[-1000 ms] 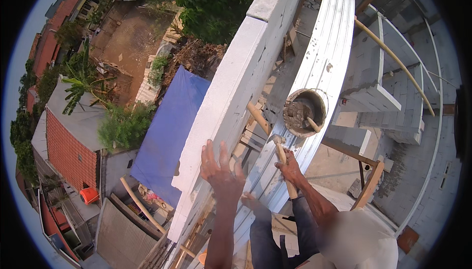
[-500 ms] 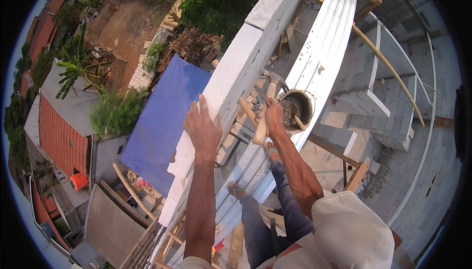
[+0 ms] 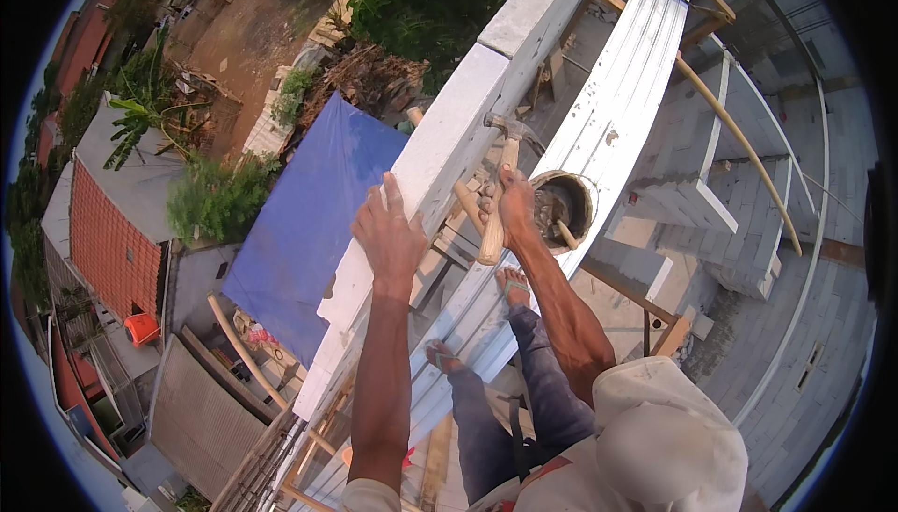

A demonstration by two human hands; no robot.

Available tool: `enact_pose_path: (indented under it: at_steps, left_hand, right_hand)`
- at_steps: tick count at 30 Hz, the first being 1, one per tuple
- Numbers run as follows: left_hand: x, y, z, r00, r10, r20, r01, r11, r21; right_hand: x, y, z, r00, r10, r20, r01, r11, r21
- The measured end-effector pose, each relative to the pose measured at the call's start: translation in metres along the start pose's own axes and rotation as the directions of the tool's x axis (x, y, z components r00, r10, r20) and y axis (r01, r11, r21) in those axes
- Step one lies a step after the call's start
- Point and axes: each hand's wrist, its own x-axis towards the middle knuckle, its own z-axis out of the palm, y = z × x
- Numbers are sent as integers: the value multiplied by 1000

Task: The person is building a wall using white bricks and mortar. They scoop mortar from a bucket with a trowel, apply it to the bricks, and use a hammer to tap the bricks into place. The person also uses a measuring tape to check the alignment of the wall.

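Observation:
My left hand [image 3: 388, 236] lies on top of a white block wall [image 3: 456, 129], its fingers spread. My right hand [image 3: 514, 205] is wrapped round the wooden handle of a hammer [image 3: 512, 129], whose metal head points away from me close to the wall's inner face. Just right of this hand, a dark bucket [image 3: 589, 201] of grey mortar stands on the metal planking. A wooden handle [image 3: 566, 234] sticks up from inside it; the rest of that tool is hidden. Behind my right fingers shows the end of a round wooden pole [image 3: 467, 199].
My feet in sandals stand on narrow ribbed metal planking [image 3: 608, 110] beside the wall. Beyond the wall is a drop toward a blue tarp [image 3: 318, 203] and tiled roofs [image 3: 117, 241]. Bamboo poles [image 3: 739, 143] and lower block walls [image 3: 692, 203] lie to the right.
The hammer has swung slightly left and its head is a little nearer the wall. My left hand stays on the blocks. The whole view has shifted slightly.

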Motion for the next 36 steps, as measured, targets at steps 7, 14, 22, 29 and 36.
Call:
enact_pose_path:
  at_steps: [7,14,22,29,36]
  left_hand:
    - [-3,-1,2,1000,-24,19,24,999,25]
    - [1,4,-1,997,-58,48,58,998,9]
    - [2,8,1,994,-80,68,80,997,6]
    - [-4,3,5,997,-80,-19,80,997,-9]
    - [-10,8,15,988,-134,-71,127,987,-93]
  right_hand:
    - [-59,-18,-21,776,-554,300,570,414,-710]
    - [-44,-61,-2,702,-345,624,602,-182,-778]
    - [-50,-68,-4,589,-389,708,652,-288,-701]
    - [-53,-64,0,501,-377,779,704,-346,-620]
    - [-73,-83,36,824,-144,548,445,-434,-783]
